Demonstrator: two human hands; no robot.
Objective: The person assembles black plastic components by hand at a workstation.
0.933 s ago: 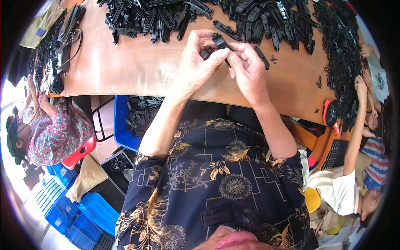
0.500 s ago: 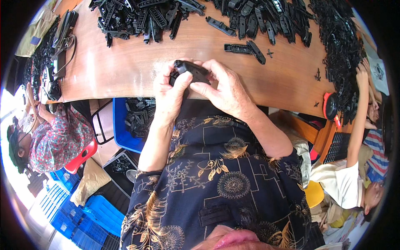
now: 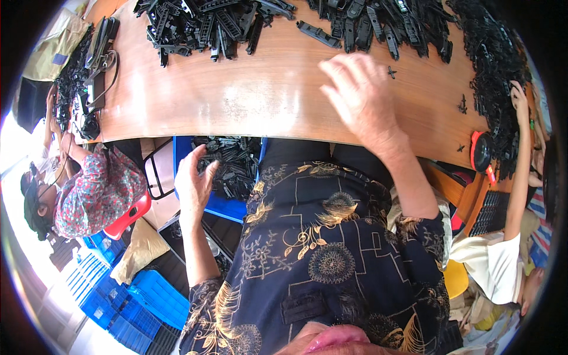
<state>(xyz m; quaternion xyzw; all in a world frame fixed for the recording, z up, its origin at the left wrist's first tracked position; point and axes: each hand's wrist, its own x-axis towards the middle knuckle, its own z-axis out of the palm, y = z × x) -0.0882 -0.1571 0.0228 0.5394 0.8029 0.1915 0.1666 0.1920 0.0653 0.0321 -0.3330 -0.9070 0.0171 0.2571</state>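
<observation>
My left hand (image 3: 196, 176) hangs over the near edge of a blue bin (image 3: 227, 208), thumb and fingers apart, with nothing in it. Inside the bin lies a heap of black plastic parts (image 3: 232, 171). My right hand (image 3: 362, 97) is above the table, fingers stretched out and slightly blurred, palm down. It hides the spot where two loose black parts lay. Just beyond its fingertips are a long black part (image 3: 319, 34) and a small black cross-shaped piece (image 3: 391, 72).
Piles of long black parts (image 3: 207, 26) (image 3: 378, 23) line the far side of the wooden table (image 3: 195, 100). More small black pieces (image 3: 494, 89) cover its right side, near a round red-and-black object (image 3: 481, 150). Co-workers sit left and right; blue crates (image 3: 157, 296) stand lower left.
The black part held between both hands is gone from them. My left hand has moved down and left over the bin. My right hand has moved right and farther across the table.
</observation>
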